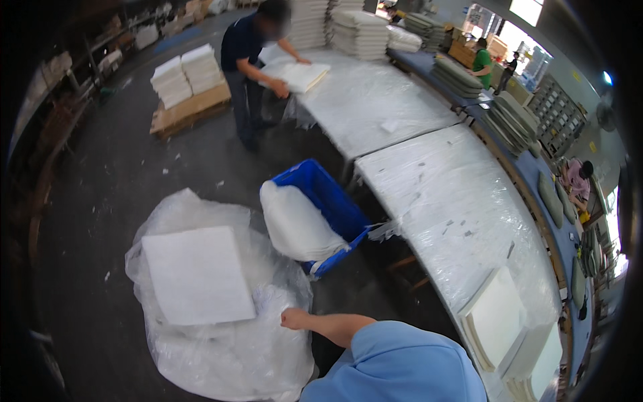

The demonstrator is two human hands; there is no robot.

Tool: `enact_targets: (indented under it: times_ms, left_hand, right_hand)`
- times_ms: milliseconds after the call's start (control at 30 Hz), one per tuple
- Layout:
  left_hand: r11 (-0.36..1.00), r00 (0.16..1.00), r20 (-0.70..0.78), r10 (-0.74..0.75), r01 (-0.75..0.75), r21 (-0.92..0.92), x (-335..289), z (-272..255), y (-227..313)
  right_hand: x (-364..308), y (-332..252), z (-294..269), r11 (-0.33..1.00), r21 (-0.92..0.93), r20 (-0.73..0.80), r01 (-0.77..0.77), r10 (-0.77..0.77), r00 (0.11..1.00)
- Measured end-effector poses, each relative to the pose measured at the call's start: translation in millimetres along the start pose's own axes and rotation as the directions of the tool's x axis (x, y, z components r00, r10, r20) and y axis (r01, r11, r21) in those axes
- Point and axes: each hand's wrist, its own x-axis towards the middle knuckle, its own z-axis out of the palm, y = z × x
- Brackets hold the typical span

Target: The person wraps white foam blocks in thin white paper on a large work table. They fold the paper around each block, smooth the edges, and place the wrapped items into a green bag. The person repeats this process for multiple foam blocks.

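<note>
The right grip point(293, 318) is at the clear plastic sheeting point(207, 362); I cannot tell whether its fingers are apart, together or clamped. The square white pad point(197, 275) lies on that sheeting, left of the grip.

Dark floor point(87, 248) spreads well left of the grip point(295, 318); film-covered tables point(449, 194) stand to its right; a bright window point(526, 10) glows far beyond
</note>
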Motion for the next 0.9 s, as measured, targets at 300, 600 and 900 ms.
enact_targets:
  times_ms: [300,600,900]
  left_hand:
    - [0.956,0.949,-0.198,0.246,-0.271,-0.115,-4.8,-85.2,97.7]
    - [0.791,0.781,-0.130,-0.611,0.606,-0.084,-75.0,-48.1,-20.6]
    - [0.740,0.736,-0.128,-0.665,0.627,-0.242,-68.3,-9.7,-28.9]
  right_hand:
    - [173.3,-36.1,55.5,0.721,0.626,0.214,-0.299,0.210,0.954]
    - [221.9,-30.0,164.5,0.756,0.382,-0.136,-0.531,0.615,0.777]
    - [247.5,-31.6,175.7,0.690,0.425,-0.095,-0.586,0.677,0.730]
